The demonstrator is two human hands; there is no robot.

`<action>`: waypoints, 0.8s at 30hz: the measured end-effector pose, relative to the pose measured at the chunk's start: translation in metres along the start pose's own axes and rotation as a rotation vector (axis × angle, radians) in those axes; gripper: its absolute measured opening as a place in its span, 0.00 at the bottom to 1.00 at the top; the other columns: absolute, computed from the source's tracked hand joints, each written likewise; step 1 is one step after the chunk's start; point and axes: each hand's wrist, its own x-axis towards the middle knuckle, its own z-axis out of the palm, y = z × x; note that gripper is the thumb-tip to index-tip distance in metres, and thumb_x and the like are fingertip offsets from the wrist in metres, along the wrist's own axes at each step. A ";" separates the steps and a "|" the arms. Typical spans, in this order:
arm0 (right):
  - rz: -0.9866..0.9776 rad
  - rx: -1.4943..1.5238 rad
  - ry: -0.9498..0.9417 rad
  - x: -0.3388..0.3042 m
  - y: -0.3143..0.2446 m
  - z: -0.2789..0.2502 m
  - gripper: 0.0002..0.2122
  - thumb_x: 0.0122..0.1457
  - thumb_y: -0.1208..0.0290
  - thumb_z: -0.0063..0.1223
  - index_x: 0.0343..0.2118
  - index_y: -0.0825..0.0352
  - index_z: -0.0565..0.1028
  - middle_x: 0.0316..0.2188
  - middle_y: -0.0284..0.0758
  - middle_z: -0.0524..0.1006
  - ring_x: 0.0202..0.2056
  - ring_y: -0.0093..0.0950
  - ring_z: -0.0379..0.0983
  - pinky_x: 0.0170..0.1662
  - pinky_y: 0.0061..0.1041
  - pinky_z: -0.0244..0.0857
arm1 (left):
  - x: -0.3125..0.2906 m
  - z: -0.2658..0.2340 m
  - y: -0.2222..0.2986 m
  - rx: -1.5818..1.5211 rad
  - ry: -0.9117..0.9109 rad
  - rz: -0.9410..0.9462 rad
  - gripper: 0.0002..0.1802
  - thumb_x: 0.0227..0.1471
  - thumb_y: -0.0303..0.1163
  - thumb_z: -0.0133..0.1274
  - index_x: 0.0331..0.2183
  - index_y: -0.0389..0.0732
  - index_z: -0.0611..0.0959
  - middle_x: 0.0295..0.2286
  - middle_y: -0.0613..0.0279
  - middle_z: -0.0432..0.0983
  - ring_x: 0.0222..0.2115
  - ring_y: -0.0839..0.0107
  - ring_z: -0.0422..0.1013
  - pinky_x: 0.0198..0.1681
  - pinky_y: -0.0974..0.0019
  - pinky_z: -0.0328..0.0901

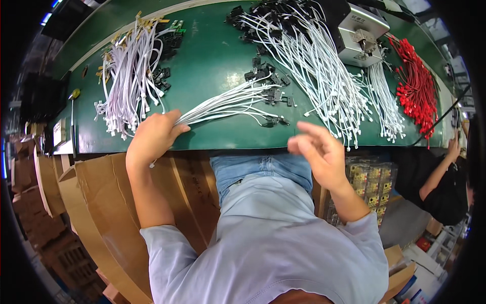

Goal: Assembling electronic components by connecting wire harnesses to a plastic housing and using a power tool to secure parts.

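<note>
My left hand [153, 136] is closed round one end of a bundle of white cables [223, 105] at the table's near edge. The bundle fans out to the right across the green table [207, 55], and small black plastic connectors [274, 96] sit on its far ends. To the right of those connectors, my right hand [321, 154] hovers at the table edge with its fingers apart and nothing in them. Just beyond it lies a large pile of white cables [314, 66] with black parts heaped at its far end.
White cables with gold-coloured ends [126, 76] lie at the left, near a screwdriver [74, 109]. A metal machine [360, 40] stands at the back right, beside a smaller white cable bunch [383, 99] and red cables [417, 83]. Cardboard [109, 202] flanks me; another person's arm [439, 173] shows far right.
</note>
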 end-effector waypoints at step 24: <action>-0.501 -1.296 -0.059 0.102 0.009 0.066 0.24 0.55 0.57 0.56 0.53 0.63 0.71 0.52 0.38 0.69 0.57 0.41 0.60 0.58 0.45 0.50 | 0.022 0.078 0.046 0.009 0.540 0.390 0.32 0.47 0.42 0.60 0.51 0.37 0.74 0.53 0.52 0.67 0.57 0.58 0.63 0.60 0.47 0.53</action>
